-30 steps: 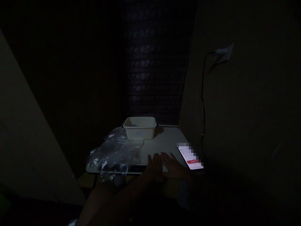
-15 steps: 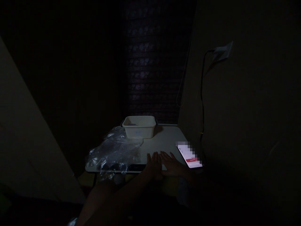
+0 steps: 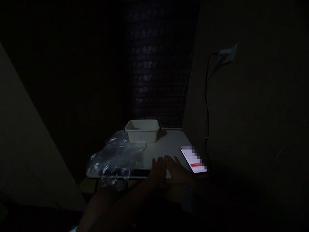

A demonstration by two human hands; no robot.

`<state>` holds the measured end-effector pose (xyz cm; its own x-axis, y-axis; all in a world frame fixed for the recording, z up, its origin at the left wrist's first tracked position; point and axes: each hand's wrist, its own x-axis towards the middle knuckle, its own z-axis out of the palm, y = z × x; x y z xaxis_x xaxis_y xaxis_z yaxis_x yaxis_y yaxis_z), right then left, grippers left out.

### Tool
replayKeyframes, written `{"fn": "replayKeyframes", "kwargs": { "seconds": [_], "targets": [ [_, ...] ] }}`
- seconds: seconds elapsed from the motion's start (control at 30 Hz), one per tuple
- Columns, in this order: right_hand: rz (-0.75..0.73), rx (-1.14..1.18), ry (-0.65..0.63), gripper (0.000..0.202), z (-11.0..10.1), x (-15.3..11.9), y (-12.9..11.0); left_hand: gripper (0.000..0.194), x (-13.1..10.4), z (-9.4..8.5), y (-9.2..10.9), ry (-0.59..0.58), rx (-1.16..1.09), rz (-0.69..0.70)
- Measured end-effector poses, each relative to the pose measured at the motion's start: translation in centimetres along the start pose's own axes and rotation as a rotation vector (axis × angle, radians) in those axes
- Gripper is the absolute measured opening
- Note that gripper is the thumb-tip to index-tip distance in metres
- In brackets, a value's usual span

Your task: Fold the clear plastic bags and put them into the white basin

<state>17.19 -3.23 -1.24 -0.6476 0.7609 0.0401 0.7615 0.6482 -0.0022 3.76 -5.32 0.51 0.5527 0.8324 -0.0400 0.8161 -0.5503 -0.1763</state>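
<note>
The room is dim. My left hand lies palm down at the near edge of a small white table, fingers stretched forward, holding nothing. Beside it, touching or nearly so, my right hand rests flat with its fingers spread, also with nothing in it. A lit phone lies to the right of my right hand on the table's right edge. Behind my hands stands a white plastic basin with dark handles; something small and unclear lies inside. Crumpled clear plastic covers the table's left part.
A dark slot runs along the table's near edge. On the right wall, a black cable hangs from a socket. A dark blind is behind the table, and a pale panel stands at the left.
The view has shifted very slightly. Both hands stay on the table's near edge, with only tiny changes in the left fingers.
</note>
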Motion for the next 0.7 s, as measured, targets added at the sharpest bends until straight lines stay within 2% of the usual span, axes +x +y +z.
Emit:
{"fn": "replayKeyframes", "kwargs": {
  "seconds": [0.27, 0.5, 0.7],
  "targets": [
    [0.029, 0.022, 0.001, 0.087, 0.25, 0.09, -0.20, 0.084, 0.43, 0.64, 0.16, 0.037, 0.008, -0.031],
    [0.040, 0.054, -0.037, 0.088, 0.07, 0.22, -0.27, 0.088, 0.42, 0.06, 0.29, -0.037, 0.011, -0.036],
    [0.059, 0.070, -0.079, 0.088, -0.31, 0.38, -0.39, 0.085, 0.34, -0.26, 0.02, -0.052, -0.006, -0.015]
  ]
}}
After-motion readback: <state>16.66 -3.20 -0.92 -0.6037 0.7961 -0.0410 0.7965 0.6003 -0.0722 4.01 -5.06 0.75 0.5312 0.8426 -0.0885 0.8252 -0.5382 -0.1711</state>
